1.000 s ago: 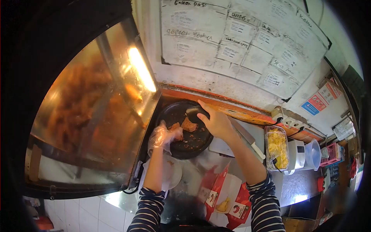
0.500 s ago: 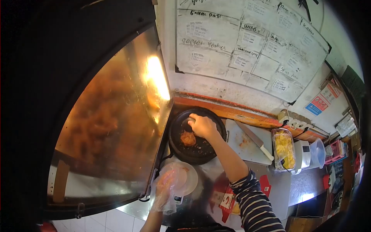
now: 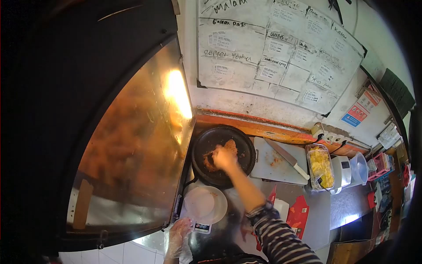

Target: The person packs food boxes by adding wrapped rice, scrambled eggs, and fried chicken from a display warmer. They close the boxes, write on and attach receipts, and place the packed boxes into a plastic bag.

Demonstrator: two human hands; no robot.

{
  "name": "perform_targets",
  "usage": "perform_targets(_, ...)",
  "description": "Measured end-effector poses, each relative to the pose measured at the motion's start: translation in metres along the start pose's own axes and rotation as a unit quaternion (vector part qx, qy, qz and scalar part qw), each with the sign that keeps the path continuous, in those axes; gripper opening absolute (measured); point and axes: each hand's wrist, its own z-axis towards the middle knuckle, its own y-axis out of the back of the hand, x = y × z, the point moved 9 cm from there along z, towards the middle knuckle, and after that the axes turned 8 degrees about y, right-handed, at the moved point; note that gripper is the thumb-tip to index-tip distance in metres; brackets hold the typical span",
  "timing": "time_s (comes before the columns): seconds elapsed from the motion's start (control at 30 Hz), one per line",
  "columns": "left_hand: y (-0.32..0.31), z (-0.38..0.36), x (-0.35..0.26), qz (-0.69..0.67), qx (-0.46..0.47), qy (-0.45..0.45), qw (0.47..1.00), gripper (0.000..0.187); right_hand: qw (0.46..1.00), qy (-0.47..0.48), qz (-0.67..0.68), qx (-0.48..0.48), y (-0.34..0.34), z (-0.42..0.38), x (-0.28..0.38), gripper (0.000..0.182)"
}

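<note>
My right hand (image 3: 224, 158) is a blurred fist low over the black round mortar (image 3: 246, 174), closed around what looks like a dark pestle mostly hidden beneath it. Reddish-brown fried food (image 3: 231, 148) lies in the mortar, showing on both sides of the fist. Inside a loose clear plastic glove, my left hand (image 3: 179, 235) hovers by the near edge of a digital scale (image 3: 202, 227). Its fingers are loosely apart and nothing shows in them. On the scale rests a pale round plate (image 3: 220, 209).
Right of the mortar, a knife (image 3: 288, 159) lies on a white cutting board (image 3: 277, 172). A clear tub of yellow food (image 3: 321, 167) stands beyond it. Red cardboard packaging (image 3: 299, 215) lies by my right sleeve. A lit glass cabinet (image 3: 132, 145) fills the left side.
My right hand has moved down onto the food, which now appears spread to both sides of the fist. My gloved left hand has drawn back from over the plate toward the near edge.
</note>
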Motion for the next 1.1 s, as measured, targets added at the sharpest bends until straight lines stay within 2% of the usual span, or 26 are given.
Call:
perform_targets(0.03,-0.003,0.002,-0.009,-0.018,0.027,-0.031,0.999,0.037,0.999,-0.026,-0.017,0.038,-0.039,0.005,-0.012,0.05)
perform_targets(0.07,-0.018,0.011,-0.015,-0.029,0.03,-0.042,0.998,0.037,0.999,-0.017,-0.028,0.031,-0.029,0.024,-0.014,0.05)
perform_targets(0.13,-0.023,-0.004,-0.024,-0.014,0.018,-0.022,1.0,0.03,0.996,-0.021,0.003,0.081,-0.042,0.031,-0.022,0.043)
perform_targets(0.17,-0.023,0.002,-0.018,-0.018,0.022,-0.03,0.999,0.03,0.989,-0.011,-0.002,0.15,-0.041,0.045,-0.028,0.045)
perform_targets(0.2,-0.026,0.008,-0.015,0.118,0.025,-0.101,0.988,0.028,0.99,-0.033,0.037,0.132,-0.01,0.042,-0.017,0.045)
perform_targets(0.23,-0.029,0.005,-0.013,0.256,0.024,-0.158,0.954,0.026,0.987,-0.062,0.081,0.122,0.02,0.02,-0.001,0.046)
perform_targets(0.27,-0.045,0.002,-0.024,0.402,0.031,-0.191,0.895,0.023,0.994,-0.034,0.078,0.075,0.05,0.012,0.015,0.047)
perform_targets(0.3,-0.055,0.005,-0.03,0.403,0.033,-0.187,0.895,0.023,0.997,-0.008,0.074,0.028,0.07,0.009,0.024,0.048)
perform_targets(0.33,-0.079,-0.002,-0.037,0.515,0.036,-0.264,0.815,0.023,0.997,-0.009,0.077,0.007,0.07,0.009,0.023,0.046)
perform_targets(0.37,-0.098,-0.01,-0.038,0.615,0.038,-0.337,0.712,0.024,0.997,-0.012,0.08,0.01,0.04,0.012,0.013,0.046)
perform_targets(0.4,-0.1,-0.005,-0.025,0.65,0.051,-0.334,0.68,0.026,0.998,-0.011,0.032,0.044,-0.014,0.016,-0.003,0.046)
perform_targets(0.43,-0.091,-0.001,-0.015,0.651,0.053,-0.336,0.678,0.026,0.997,-0.009,-0.016,0.077,-0.05,0.011,-0.013,0.046)
perform_targets(0.5,-0.078,0.029,0.011,0.736,0.04,-0.317,0.596,0.026,0.998,-0.022,0.007,0.063,-0.049,0.01,-0.014,0.047)
perform_targets(0.53,-0.071,0.027,0.009,0.733,-0.001,-0.355,0.58,0.022,0.997,-0.017,0.014,0.07,-0.043,0.012,-0.013,0.048)
perform_targets(0.57,-0.06,0.023,0.019,0.738,0.008,-0.347,0.579,0.022,0.98,-0.082,0.123,0.134,-0.047,0.014,-0.026,0.049)
perform_targets(0.63,-0.057,0.038,-0.002,0.71,-0.042,-0.325,0.623,0.019,0.995,0.052,-0.049,0.065,-0.013,0.028,-0.013,0.049)
perform_targets(0.67,-0.056,0.039,-0.004,0.705,-0.037,-0.309,0.638,0.019,0.997,0.005,0.023,0.071,-0.007,0.028,-0.027,0.05)
perform_targets(0.7,-0.058,0.037,-0.007,0.707,-0.035,-0.303,0.638,0.019,0.991,-0.047,0.098,0.079,0.027,0.01,-0.012,0.051)
perform_targets(0.77,-0.068,0.027,-0.019,0.678,-0.055,-0.36,0.638,0.027,0.995,0.039,0.083,-0.031,0.079,0.017,-0.006,0.051)
perform_targets(0.8,-0.07,0.025,-0.02,0.678,-0.051,-0.358,0.64,0.027,0.996,0.035,0.083,-0.029,0.095,0.016,-0.002,0.051)
perform_targets(0.87,-0.073,0.026,-0.027,0.684,-0.056,-0.34,0.643,0.036,0.995,0.038,0.018,-0.091,0.131,0.015,0.005,0.051)
perform_targets(0.97,-0.092,0.022,-0.045,0.674,-0.032,-0.333,0.658,0.043,0.995,-0.01,-0.064,-0.077,0.051,0.043,-0.052,0.051)
perform_targets(1.0,-0.096,0.018,-0.048,0.674,-0.031,-0.337,0.657,0.043,0.995,-0.058,-0.072,-0.038,0.019,0.044,-0.081,0.051)
perform_targets(1.03,-0.102,0.021,-0.052,0.677,-0.017,-0.334,0.656,0.043,0.992,-0.1,-0.081,-0.005,0.014,0.046,-0.089,0.052)
perform_targets(1.1,-0.103,0.018,-0.048,0.682,-0.001,-0.318,0.658,0.043,0.988,-0.128,0.035,0.072,0.016,0.052,-0.104,0.051)
